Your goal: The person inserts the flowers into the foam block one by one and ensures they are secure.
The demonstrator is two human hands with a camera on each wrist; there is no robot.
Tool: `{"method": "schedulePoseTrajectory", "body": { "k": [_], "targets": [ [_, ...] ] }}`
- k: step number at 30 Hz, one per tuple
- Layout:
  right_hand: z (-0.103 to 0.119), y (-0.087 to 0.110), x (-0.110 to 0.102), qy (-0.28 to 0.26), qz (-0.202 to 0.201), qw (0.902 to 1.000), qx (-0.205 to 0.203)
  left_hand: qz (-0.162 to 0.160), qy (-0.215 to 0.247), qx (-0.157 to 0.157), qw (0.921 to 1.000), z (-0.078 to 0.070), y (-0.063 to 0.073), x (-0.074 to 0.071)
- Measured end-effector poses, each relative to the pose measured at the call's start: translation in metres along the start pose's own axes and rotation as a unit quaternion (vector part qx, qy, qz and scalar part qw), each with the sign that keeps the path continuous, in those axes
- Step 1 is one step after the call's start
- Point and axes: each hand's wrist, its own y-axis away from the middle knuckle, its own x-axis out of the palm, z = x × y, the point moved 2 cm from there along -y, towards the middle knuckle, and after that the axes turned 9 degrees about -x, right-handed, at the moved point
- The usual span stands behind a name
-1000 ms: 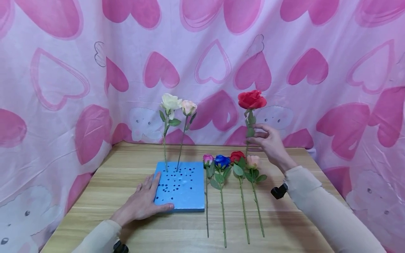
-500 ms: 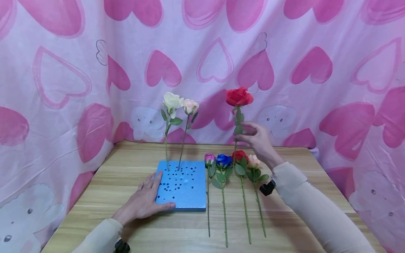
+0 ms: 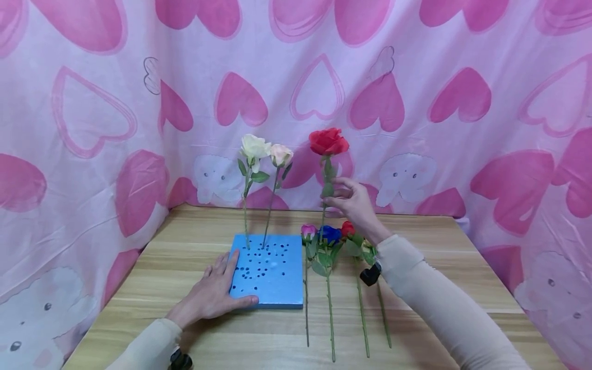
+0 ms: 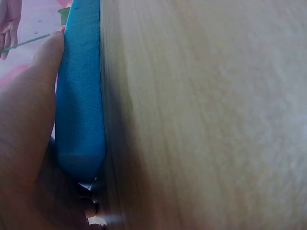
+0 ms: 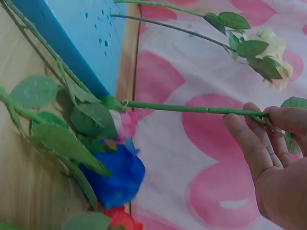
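Note:
My right hand pinches the green stem of a red rose between thumb and fingertips, below its leaves. The rose is upright, its bloom high, over the row of lying flowers. My left hand rests at the front left corner of a blue foam block, fingers straight along the left side and thumb along the front edge. In the left wrist view the thumb lies against the block's side. A white rose and a pale pink rose stand in holes near the block's back.
Right of the block lie a magenta rose, a blue rose and a smaller red rose, stems toward me. Another stem lies beside them, its bloom hidden by my right arm. A pink heart-patterned curtain hangs behind the wooden table.
My right hand has carried the red rose leftward, from above the right end of the lying row to above the blue rose. My left hand stays on the block.

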Motion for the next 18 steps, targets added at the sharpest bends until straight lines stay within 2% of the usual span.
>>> {"method": "schedulePoseTrajectory", "body": {
  "k": [9,18],
  "targets": [
    [-0.009,-0.005,0.023,-0.033,0.016,0.9993,-0.001,-0.007,-0.002,0.001,1.0000,0.001,0.000,0.000],
    [-0.017,-0.009,0.044,-0.038,0.024,0.9990,-0.005,-0.013,-0.006,0.002,0.9999,0.002,-0.001,0.002]
  ]
}}
